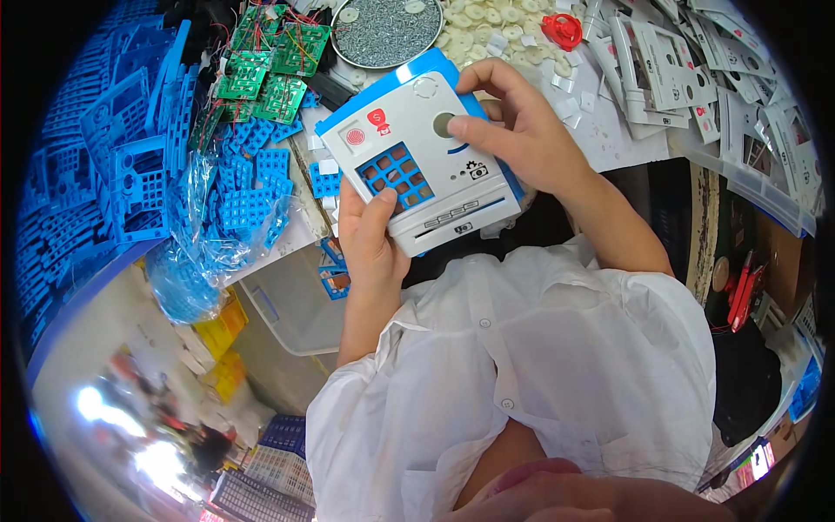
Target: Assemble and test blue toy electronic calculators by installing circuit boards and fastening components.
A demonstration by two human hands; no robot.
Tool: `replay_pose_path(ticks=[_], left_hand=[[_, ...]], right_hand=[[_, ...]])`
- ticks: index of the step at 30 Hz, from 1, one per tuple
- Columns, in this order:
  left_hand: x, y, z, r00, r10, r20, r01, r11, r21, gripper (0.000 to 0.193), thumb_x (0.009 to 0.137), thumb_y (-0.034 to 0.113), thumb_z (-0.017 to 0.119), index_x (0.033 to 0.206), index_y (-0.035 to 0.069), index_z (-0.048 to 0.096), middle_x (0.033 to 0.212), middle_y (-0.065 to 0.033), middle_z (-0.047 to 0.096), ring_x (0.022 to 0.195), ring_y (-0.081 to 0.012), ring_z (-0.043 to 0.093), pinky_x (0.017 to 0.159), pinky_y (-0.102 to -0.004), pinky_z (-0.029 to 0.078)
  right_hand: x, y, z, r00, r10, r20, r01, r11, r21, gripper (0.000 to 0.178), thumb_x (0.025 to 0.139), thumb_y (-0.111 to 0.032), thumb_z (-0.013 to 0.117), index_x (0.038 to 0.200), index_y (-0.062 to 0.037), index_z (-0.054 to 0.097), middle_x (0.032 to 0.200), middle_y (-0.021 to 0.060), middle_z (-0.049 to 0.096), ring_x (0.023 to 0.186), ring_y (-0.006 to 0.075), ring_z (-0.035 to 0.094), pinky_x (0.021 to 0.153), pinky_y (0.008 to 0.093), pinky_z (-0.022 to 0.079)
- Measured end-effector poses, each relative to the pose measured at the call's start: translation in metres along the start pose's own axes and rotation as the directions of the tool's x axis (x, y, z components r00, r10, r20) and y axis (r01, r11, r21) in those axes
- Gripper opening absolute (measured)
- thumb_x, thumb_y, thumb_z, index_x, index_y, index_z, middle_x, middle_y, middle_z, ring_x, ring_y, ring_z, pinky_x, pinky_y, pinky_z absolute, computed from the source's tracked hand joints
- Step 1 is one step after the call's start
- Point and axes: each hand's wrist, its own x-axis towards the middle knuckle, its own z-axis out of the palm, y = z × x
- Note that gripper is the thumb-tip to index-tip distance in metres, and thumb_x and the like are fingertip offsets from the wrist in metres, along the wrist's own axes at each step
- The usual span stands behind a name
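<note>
Both hands hold a white front panel (417, 113) joined to a blue plastic frame (500, 139), tilted above the near edge of the table. It looks like the front of a toy money box, with small printed pictures, a slot and a round opening. A blue keypad grid (383, 168) sits in its square window, with open cells. My left hand (370, 235) grips the lower left, its thumb on the grid's bottom edge. From the right, my right hand (526, 130) closes round the side, its thumb at the round opening. The fingers behind the panel are partly hidden.
Stacked blue frames (139, 174) and bagged blue grids (248, 187) lie left. Green circuit boards with wires (261, 78), a round tray of small metal screws (387, 35) and pale plastic discs (487, 26) are beyond. White panels (661, 74) heap at right. A clear bin (287, 304) stands below.
</note>
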Motion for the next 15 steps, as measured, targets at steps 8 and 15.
replay_pose_path(ticks=[8, 15], left_hand=[[-0.006, 0.01, 0.01, 1.0, -0.025, 0.007, 0.025, 0.999, -0.028, 0.06, 0.097, 0.0, 0.056, 0.152, -0.002, 0.033, 0.139, -0.0191, 0.058, 0.125, -0.0276, 0.062, 0.105, -0.0437, 0.052], [-0.016, 0.012, 0.021, 0.987, 0.127, -0.095, -0.108, 0.978, 0.18, 0.051, 0.101, 0.013, 0.056, 0.148, -0.001, 0.042, 0.132, -0.0178, 0.063, 0.114, -0.0254, 0.067, 0.097, -0.0386, 0.055]], right_hand=[[0.004, 0.01, -0.018, 0.998, 0.02, 0.063, -0.024, 0.997, 0.07, 0.025, 0.098, -0.011, 0.069, 0.118, -0.0047, 0.055, 0.101, 0.0034, 0.066, 0.091, 0.0062, 0.066, 0.075, 0.0225, 0.054], [-0.002, 0.003, -0.022, 0.974, -0.135, 0.18, 0.101, 0.978, 0.185, 0.041, 0.094, -0.005, 0.071, 0.13, -0.0036, 0.052, 0.125, 0.009, 0.06, 0.113, 0.0132, 0.063, 0.092, 0.0288, 0.056]])
